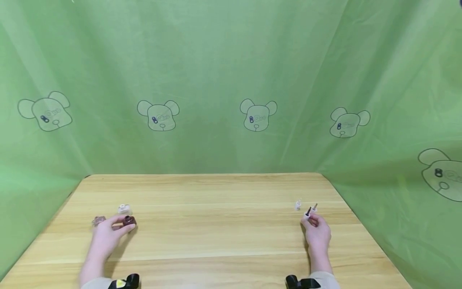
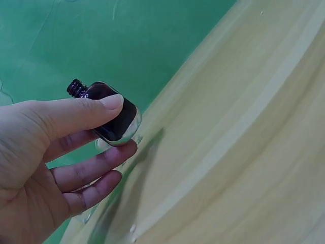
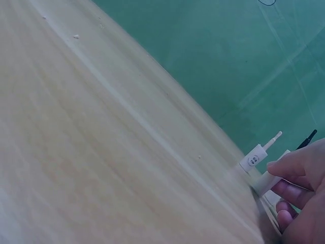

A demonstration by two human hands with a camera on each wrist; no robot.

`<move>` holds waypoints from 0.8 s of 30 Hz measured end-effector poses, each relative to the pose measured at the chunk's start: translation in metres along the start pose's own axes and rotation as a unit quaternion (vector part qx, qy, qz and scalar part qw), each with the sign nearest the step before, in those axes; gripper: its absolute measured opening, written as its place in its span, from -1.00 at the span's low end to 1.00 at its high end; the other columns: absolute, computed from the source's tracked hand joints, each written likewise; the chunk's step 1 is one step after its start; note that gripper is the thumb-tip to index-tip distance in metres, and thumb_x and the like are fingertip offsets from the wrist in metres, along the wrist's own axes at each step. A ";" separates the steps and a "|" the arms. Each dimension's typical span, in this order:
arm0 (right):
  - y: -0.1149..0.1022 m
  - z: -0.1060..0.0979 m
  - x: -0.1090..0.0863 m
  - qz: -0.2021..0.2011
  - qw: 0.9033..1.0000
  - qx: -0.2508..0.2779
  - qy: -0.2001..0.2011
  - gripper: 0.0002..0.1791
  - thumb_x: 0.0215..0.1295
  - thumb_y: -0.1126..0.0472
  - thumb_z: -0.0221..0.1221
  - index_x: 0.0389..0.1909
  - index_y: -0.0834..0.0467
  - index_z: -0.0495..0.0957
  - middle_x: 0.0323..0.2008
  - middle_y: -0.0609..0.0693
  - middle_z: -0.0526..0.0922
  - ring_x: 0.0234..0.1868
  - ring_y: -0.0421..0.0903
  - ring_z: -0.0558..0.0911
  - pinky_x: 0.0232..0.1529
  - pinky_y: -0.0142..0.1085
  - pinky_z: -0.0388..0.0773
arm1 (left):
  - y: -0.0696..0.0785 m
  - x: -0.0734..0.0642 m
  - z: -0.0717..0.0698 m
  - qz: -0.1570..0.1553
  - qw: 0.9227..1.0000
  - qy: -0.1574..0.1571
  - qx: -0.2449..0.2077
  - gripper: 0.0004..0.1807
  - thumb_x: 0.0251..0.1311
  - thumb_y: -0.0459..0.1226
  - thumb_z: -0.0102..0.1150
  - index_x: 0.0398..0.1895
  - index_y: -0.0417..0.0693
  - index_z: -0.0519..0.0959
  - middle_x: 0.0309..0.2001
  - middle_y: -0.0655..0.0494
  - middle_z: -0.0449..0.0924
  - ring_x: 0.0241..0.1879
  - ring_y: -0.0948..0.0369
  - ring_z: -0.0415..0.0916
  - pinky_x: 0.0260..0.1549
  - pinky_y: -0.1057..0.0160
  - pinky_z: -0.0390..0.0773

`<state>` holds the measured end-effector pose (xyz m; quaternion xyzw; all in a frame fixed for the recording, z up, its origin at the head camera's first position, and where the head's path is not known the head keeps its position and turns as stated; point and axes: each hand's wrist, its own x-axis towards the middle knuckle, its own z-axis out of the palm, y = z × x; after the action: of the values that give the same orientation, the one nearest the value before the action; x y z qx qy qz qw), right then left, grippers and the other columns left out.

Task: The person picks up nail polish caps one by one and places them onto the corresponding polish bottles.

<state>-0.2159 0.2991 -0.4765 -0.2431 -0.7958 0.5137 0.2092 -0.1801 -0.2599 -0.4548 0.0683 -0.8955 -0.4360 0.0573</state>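
Observation:
My left hand (image 1: 108, 236) pinches a small dark nail polish bottle (image 2: 119, 122) between thumb and fingers; its threaded neck is bare. Near that hand stand a clear, pale nail polish bottle (image 1: 124, 210) and a pinkish one (image 1: 98, 220), which the hand partly covers in the head view. On the far right, my right hand (image 1: 318, 235) pinches a white nail polish brush cap (image 3: 266, 184), its dark brush (image 3: 307, 138) pointing up. Beyond that hand, a second white brush cap (image 1: 297, 205) stands brush up. Another cap with a brownish brush (image 1: 315, 206) is right behind the fingers.
The light wooden table (image 1: 216, 233) spans the space between the hands. Green cloth (image 1: 209, 60) printed with bear-head outlines hangs behind it and along both sides. Black wrist straps (image 1: 124, 282) show at the bottom of the head view.

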 end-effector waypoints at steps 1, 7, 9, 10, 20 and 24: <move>-0.001 0.000 0.000 -0.001 1.000 0.000 -0.002 -0.61 0.20 0.34 0.23 0.04 0.40 0.50 -0.06 0.34 0.60 -0.46 -0.62 0.34 -0.39 -0.76 0.32 | 0.002 0.001 0.001 0.001 1.000 0.000 0.000 -0.52 0.18 -0.19 0.32 0.07 -0.33 0.53 0.16 -0.42 0.48 0.04 -0.23 0.59 0.04 -0.15 0.57; -0.006 0.002 -0.002 -0.006 1.000 0.010 -0.020 -0.63 0.22 0.35 0.24 0.04 0.39 0.50 -0.06 0.30 0.62 -0.43 -0.58 0.39 -0.37 -0.73 0.38 | 0.016 0.003 0.008 0.009 1.000 -0.001 -0.001 -0.52 0.18 -0.19 0.31 0.11 -0.27 0.53 0.17 -0.37 0.50 0.03 -0.19 0.60 0.01 -0.12 0.59; -0.008 0.003 -0.002 -0.007 1.000 0.013 -0.026 -0.62 0.22 0.35 0.23 0.04 0.40 0.49 -0.06 0.30 0.63 -0.43 -0.57 0.40 -0.37 -0.72 0.40 | 0.019 0.005 0.011 0.014 1.000 -0.004 -0.007 -0.53 0.18 -0.19 0.31 0.10 -0.26 0.53 0.16 -0.36 0.50 0.02 -0.18 0.60 0.00 -0.09 0.61; -0.009 0.003 -0.003 -0.008 0.999 0.013 -0.028 -0.62 0.22 0.35 0.23 0.04 0.40 0.49 -0.07 0.30 0.63 -0.43 -0.57 0.41 -0.37 -0.71 0.40 | 0.020 0.005 0.013 0.017 1.000 -0.004 -0.010 -0.55 0.18 -0.21 0.31 0.09 -0.26 0.54 0.15 -0.36 0.51 0.02 -0.17 0.61 -0.01 -0.07 0.62; -0.017 0.010 -0.008 -0.030 0.999 0.012 -0.034 -0.66 0.20 0.40 0.22 -0.01 0.43 0.52 -0.16 0.26 0.69 -0.45 -0.59 0.41 -0.37 -0.70 0.40 | 0.034 0.012 0.029 0.053 0.998 -0.009 -0.024 -0.57 0.16 -0.29 0.31 0.08 -0.30 0.54 0.11 -0.38 0.53 -0.06 -0.12 0.65 -0.20 0.15 0.70; -0.020 0.014 -0.012 -0.039 0.998 0.004 -0.041 -0.66 0.20 0.39 0.22 -0.01 0.42 0.52 -0.06 0.36 0.65 -0.43 -0.59 0.40 -0.36 -0.73 0.38 | 0.038 0.014 0.036 0.059 0.998 -0.011 -0.023 -0.57 0.16 -0.27 0.32 0.08 -0.28 0.55 0.09 -0.36 0.56 -0.08 -0.09 0.66 -0.16 0.09 0.69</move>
<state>-0.2180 0.2749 -0.4643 -0.1898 -0.8106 0.5178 0.1967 -0.2023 -0.2117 -0.4462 0.0087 -0.8884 -0.4529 0.0744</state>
